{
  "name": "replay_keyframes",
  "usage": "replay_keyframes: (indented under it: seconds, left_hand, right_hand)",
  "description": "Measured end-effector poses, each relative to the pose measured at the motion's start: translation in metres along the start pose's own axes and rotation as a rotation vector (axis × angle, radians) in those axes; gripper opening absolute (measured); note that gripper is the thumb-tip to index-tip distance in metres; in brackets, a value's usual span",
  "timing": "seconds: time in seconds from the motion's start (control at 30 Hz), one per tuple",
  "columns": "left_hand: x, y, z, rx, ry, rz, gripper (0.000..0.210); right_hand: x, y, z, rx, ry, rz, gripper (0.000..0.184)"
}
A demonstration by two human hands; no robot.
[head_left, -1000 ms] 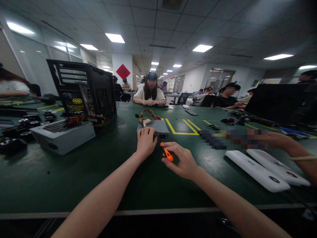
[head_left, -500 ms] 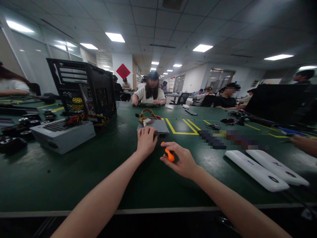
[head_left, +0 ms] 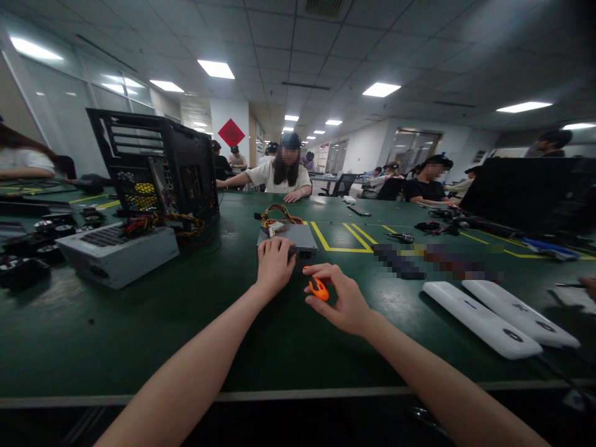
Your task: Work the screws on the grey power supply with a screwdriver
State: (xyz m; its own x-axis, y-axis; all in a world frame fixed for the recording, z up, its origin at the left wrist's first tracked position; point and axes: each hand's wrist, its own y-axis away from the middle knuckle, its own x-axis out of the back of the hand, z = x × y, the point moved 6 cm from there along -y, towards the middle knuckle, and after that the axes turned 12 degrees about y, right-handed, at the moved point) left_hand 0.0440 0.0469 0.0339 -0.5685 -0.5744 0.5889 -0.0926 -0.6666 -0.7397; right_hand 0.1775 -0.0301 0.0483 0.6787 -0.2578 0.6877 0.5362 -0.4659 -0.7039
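A small grey power supply (head_left: 302, 236) lies on the green table, its bundle of coloured wires (head_left: 282, 217) at the far side. My left hand (head_left: 274, 267) is on the near left part of it, fingers bent over the top and gripping it. Just to the right and nearer to me, my right hand (head_left: 343, 302) holds a screwdriver (head_left: 320, 290) with an orange and black handle between thumb and fingers. The handle points towards the near side of the power supply. I cannot make out its shaft or tip.
A black computer case (head_left: 186, 167) stands at left behind a larger power supply (head_left: 135, 257). Black fans (head_left: 46, 248) lie at far left. Two white devices (head_left: 484, 316) lie at right. Across the table sits a person (head_left: 286, 171). Yellow tape (head_left: 347, 250) marks the tabletop.
The screwdriver handle has turned slightly in my right hand, whose fingers shifted a little. My left hand stays put. The person opposite has reached an arm out to the computer case.
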Motion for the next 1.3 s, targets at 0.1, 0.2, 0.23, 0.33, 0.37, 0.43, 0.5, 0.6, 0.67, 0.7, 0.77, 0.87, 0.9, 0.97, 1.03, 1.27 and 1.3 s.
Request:
replay_keyframes:
  seconds: [0.1,0.2,0.23,0.33,0.37,0.43,0.5,0.6,0.67,0.7,0.77,0.87,0.9,0.97,1.03,1.27,1.3]
  left_hand:
    - [-0.001,0.0,0.0,0.002,0.0,-0.008,0.023]
    - [-0.001,-0.001,0.0,0.005,0.003,-0.015,0.023]
    - [-0.001,0.0,0.0,0.006,0.002,-0.013,0.023]
    - [0.0,0.0,0.0,0.004,-0.006,0.0,0.023]
    - [0.0,0.0,0.0,0.001,-0.008,0.003,0.023]
    - [0.001,0.0,0.001,-0.004,-0.009,0.005,0.023]
    - [0.0,0.0,0.001,-0.008,-0.007,0.0,0.023]
    - [0.0,0.0,0.001,-0.003,-0.01,-0.004,0.023]
    - [0.0,0.0,0.001,0.0,-0.013,0.004,0.023]
    - [0.0,0.0,0.001,0.002,-0.014,0.009,0.023]
    - [0.0,0.0,0.001,0.001,-0.015,0.013,0.023]
    - [0.0,0.0,0.0,0.0,-0.013,0.012,0.023]
    - [0.0,0.0,0.0,0.0,-0.011,0.009,0.023]
    - [0.0,0.0,0.0,-0.002,-0.008,0.003,0.023]
    - [0.0,0.0,0.0,-0.002,-0.007,0.0,0.024]
    - [-0.001,0.0,0.0,-0.004,0.004,0.01,0.023]
    - [-0.001,0.0,0.0,-0.005,0.006,0.01,0.023]
  right_hand:
    - [0.0,-0.001,-0.006,0.063,-0.009,-0.048,0.034]
    - [0.0,-0.003,-0.012,0.122,0.034,-0.068,0.032]
    - [0.001,-0.004,-0.011,0.117,0.044,-0.05,0.029]
    - [0.003,-0.002,-0.004,0.044,0.03,0.024,0.026]
    - [0.004,-0.002,-0.002,0.02,0.016,0.035,0.026]
    - [0.003,-0.001,-0.002,0.018,-0.003,0.021,0.028]
    - [0.002,-0.002,-0.007,0.067,0.007,-0.018,0.031]
    - [0.002,-0.004,-0.013,0.127,0.045,-0.043,0.03]
    - [0.004,-0.004,-0.011,0.112,0.052,0.002,0.025]
    - [0.005,-0.004,-0.009,0.086,0.048,0.032,0.023]
    - [0.006,-0.002,-0.002,0.019,0.028,0.075,0.021]
    - [0.005,0.0,0.001,-0.003,-0.006,0.054,0.024]
    - [0.004,-0.001,-0.002,0.023,-0.006,0.032,0.027]
    - [0.002,-0.002,-0.007,0.089,0.015,-0.017,0.031]
    - [0.0,-0.003,-0.011,0.124,0.038,-0.046,0.031]
    - [0.002,-0.001,-0.002,0.009,0.001,0.013,0.028]
    - [0.001,-0.001,-0.003,0.017,-0.001,-0.01,0.029]
